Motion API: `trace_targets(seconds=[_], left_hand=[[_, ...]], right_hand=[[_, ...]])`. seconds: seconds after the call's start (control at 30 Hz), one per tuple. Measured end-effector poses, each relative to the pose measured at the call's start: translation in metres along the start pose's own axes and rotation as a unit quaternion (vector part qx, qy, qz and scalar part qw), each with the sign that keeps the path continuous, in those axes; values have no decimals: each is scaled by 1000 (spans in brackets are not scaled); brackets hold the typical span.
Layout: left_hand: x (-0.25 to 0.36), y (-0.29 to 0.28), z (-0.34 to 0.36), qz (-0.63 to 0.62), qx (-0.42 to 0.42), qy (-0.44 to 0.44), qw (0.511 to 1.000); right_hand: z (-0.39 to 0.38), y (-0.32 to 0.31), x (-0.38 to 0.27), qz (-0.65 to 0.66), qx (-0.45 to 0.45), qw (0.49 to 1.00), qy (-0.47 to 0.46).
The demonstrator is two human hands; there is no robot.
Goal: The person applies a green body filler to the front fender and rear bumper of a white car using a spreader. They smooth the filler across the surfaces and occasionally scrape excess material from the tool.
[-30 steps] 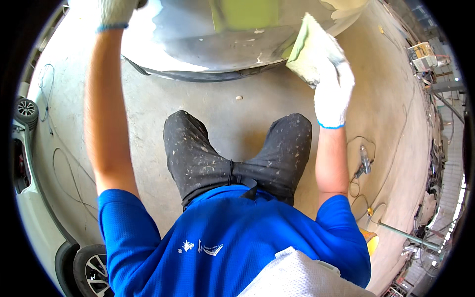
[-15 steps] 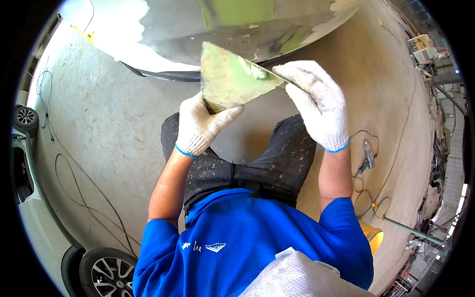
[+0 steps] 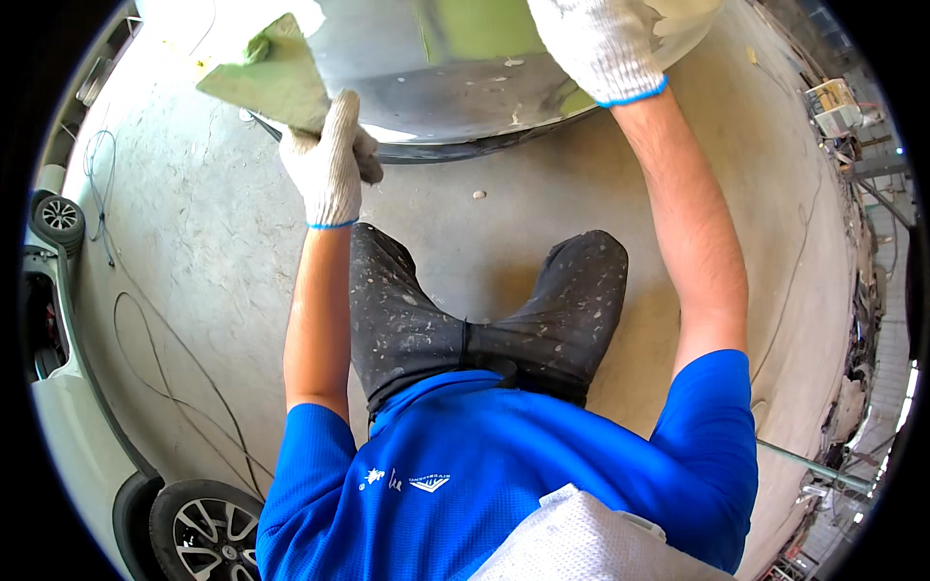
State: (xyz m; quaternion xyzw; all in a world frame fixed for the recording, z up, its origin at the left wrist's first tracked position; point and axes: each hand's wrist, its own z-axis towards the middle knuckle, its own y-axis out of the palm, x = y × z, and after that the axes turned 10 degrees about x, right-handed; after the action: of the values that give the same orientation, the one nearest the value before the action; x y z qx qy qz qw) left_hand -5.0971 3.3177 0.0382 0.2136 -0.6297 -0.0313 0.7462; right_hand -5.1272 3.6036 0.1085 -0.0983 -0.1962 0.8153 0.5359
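Note:
My left hand [image 3: 327, 174], in a white knitted glove with a blue cuff, grips the lower corner of a flat putty board [image 3: 281, 89]. Its surface is smeared pale green, and a lump of green putty [image 3: 258, 46] sits near its far left edge. In front of me, a curved car body panel [image 3: 436, 102] has bare grey metal, white paint and a green filler patch [image 3: 484, 27]. Over the panel's right part reaches my right hand [image 3: 603, 46], gloved the same way. The picture's upper edge cuts off its fingers, so whatever they hold is hidden.
A light-coloured car [image 3: 82, 436] with a black wheel [image 3: 218, 542] stands at the left. Thin cables [image 3: 160, 387] trail over the concrete floor on that side. A greenish pole [image 3: 814, 465] lies at the right, and assorted items line the far right edge.
My hands have moved apart. The left carried the putty board up and left, tilting it; the right left the board's edge and went forward over the panel.

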Motion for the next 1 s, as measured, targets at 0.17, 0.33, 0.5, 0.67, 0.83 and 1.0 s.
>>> trace_targets(seconds=[0.17, 0.33, 0.5, 0.67, 0.83, 1.0], left_hand=[[-11, 18, 25, -26, 16, 26, 999], [-13, 21, 23, -66, -7, 31, 997], [-13, 19, 19, -62, -12, 11, 998], [-12, 15, 22, -59, -26, 52, 997], [-12, 19, 22, -49, -15, 9, 999], [-13, 28, 21, -56, -30, -15, 998]], right_hand=[[10, 19, -15, -22, -5, 999, -42], [-2, 14, -45, -51, -21, 996, -73], [-33, -3, -90, -81, -16, 987, -135], [-51, -32, -99, -54, -70, 992, -94], [-2, -44, -68, -102, 0, 988, -118], [18, -31, -28, -107, 2, 983, -150]])
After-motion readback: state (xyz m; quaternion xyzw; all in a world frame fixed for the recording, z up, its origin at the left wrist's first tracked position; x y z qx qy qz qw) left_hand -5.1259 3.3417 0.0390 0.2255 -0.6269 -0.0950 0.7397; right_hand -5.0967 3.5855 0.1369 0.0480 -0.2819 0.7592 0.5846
